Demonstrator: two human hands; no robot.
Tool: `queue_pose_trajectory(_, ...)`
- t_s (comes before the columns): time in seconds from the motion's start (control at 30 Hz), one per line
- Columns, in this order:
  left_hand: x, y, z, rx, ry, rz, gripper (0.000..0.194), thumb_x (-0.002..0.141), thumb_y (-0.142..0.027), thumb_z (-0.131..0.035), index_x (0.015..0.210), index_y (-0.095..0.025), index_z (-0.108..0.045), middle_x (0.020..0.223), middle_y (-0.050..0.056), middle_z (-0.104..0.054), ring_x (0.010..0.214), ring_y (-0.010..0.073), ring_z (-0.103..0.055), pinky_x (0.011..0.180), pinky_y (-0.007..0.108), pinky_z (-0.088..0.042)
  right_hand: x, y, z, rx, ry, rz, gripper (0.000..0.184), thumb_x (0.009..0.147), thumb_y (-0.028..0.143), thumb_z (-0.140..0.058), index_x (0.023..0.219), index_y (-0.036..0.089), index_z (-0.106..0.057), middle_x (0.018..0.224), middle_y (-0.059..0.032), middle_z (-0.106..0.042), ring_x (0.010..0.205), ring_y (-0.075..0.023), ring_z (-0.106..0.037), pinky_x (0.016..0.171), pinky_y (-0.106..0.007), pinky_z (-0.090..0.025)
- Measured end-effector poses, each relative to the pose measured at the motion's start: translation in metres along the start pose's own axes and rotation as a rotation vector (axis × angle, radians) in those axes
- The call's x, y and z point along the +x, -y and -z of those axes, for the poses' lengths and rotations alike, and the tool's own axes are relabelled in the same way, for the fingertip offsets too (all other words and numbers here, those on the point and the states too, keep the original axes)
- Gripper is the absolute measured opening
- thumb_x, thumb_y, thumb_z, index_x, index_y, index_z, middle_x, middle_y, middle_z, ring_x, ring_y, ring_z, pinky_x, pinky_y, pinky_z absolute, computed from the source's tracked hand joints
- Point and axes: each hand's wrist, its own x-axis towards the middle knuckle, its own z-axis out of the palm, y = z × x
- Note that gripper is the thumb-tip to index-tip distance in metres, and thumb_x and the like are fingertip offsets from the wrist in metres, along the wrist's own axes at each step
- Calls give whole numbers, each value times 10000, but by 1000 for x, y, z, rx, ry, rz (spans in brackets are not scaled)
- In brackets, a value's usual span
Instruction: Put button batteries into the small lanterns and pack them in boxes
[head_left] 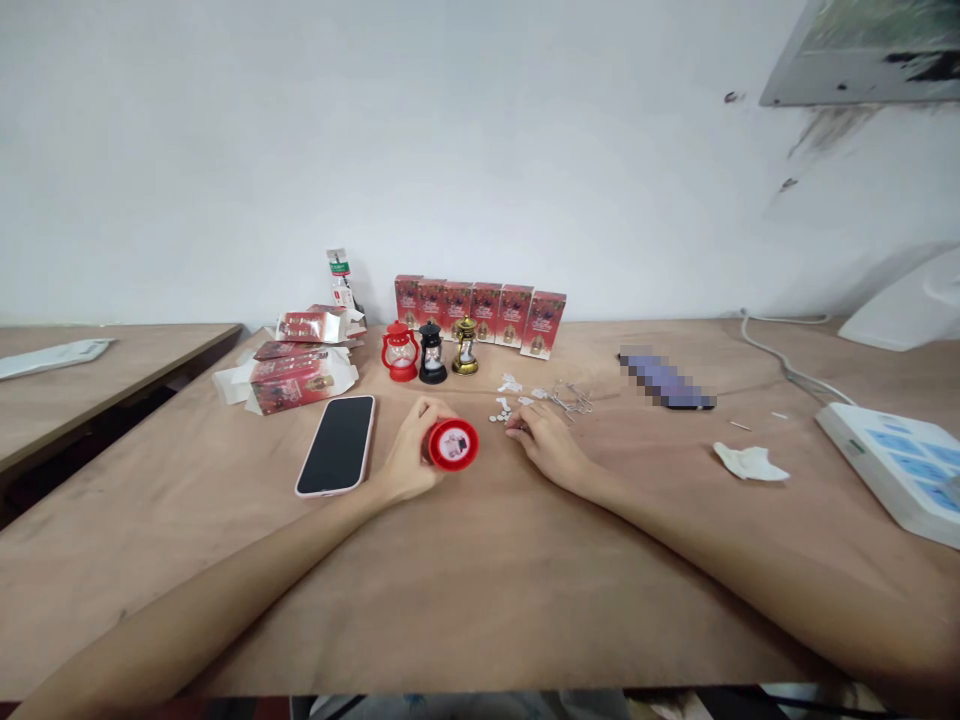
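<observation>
My left hand (412, 450) is wrapped round a small red lantern (454, 445), tilted so that its round base faces me. Inside the base's red rim is a pale printed disc. To the right of it, my right hand (551, 445) rests low over the table, fingers curled and fingertips together; whatever they pinch, if anything, is hidden. Just beyond those fingertips lie several small round silvery discs (498, 416) and white tab-like pieces (511, 384). Thin metal wire pieces (574, 398) lie in a tangle behind the hand.
Red, black and gold lanterns (433, 355) stand before a row of red boxes (487, 312). Opened boxes (296, 378) are heaped at left, near a phone (337, 445). Rightward lie a blurred purple object (664, 380), crumpled paper (750, 462) and a white device (896, 465) with a cable.
</observation>
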Motion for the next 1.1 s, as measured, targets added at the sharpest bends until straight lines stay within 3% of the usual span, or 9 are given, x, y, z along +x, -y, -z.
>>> queue_pose_trajectory(0.17, 0, 3, -1, -43, -37, 51, 479, 577, -440, -777, 871, -194, -490, 893, 37, -518, 829, 188, -526, 745, 320, -448, 1, 0, 2, 170, 8, -59, 173, 755, 99, -582, 883, 193, -513, 741, 4, -604, 701, -162, -595, 667, -300, -479)
queue_pose_trajectory(0.27, 0, 5, -6, -33, -82, 80, 514, 541, -457, -800, 833, -196, -467, 850, 14, -504, 780, 169, -509, 698, 291, -429, -1, 3, 4, 268, 2, -44, 172, 764, 129, -591, 889, 203, -498, 705, 20, -608, 628, -147, -600, 620, -287, -491)
queue_pose_trajectory(0.33, 1, 4, -12, -26, -118, 89, 445, 592, -402, -773, 833, -197, -459, 850, 7, -498, 780, 162, -507, 697, 283, -423, -4, 8, 7, 336, -112, 3, 134, 795, 189, -595, 880, 212, -494, 704, 14, -617, 623, -147, -609, 623, -296, -502)
queue_pose_trajectory(0.47, 8, -1, -28, -42, -178, 110, 385, 616, -298, -732, 858, -205, -448, 888, 6, -504, 817, 166, -516, 719, 285, -428, -12, 32, 12, 542, -443, 241, 165, 815, 240, -619, 851, 243, -458, 705, 18, -626, 655, -144, -626, 626, -298, -518)
queue_pose_trajectory(0.53, 12, -5, -34, -42, -168, 114, 406, 600, -317, -748, 851, -205, -449, 886, 10, -504, 814, 170, -517, 719, 289, -430, -15, 45, 14, 610, -492, 348, 194, 812, 198, -624, 856, 253, -443, 694, 25, -631, 657, -142, -634, 597, -291, -523)
queue_pose_trajectory(0.63, 14, -10, -39, -28, -112, 106, 429, 588, -358, -771, 846, -205, -465, 895, 19, -504, 818, 177, -517, 723, 296, -435, -17, 56, 16, 585, -498, 447, 202, 825, 158, -605, 895, 257, -444, 715, 16, -659, 677, -145, -656, 604, -306, -546)
queue_pose_trajectory(0.8, 11, -10, -40, 1, -36, 94, 398, 618, -330, -748, 889, -209, -483, 943, 35, -499, 892, 202, -524, 774, 324, -437, -16, 51, 9, 487, -425, 545, 188, 862, 101, -521, 952, 254, -457, 776, 8, -696, 749, -138, -675, 668, -316, -561)
queue_pose_trajectory(0.97, 11, -10, -41, 0, -39, 89, 389, 627, -319, -734, 895, -205, -476, 962, 45, -492, 926, 215, -521, 804, 344, -438, -20, 49, 7, 305, -502, 522, 236, 831, 102, -577, 960, 264, -464, 755, 17, -699, 745, -153, -636, 647, -315, -526)
queue_pose_trajectory(1.1, 12, -8, -36, -12, -41, 54, 386, 617, -256, -727, 898, -208, -466, 951, 36, -501, 928, 204, -522, 821, 335, -443, -17, 41, 12, 210, -548, 384, 154, 856, 143, -511, 940, 252, -440, 792, -14, -691, 786, -182, -603, 714, -364, -489)
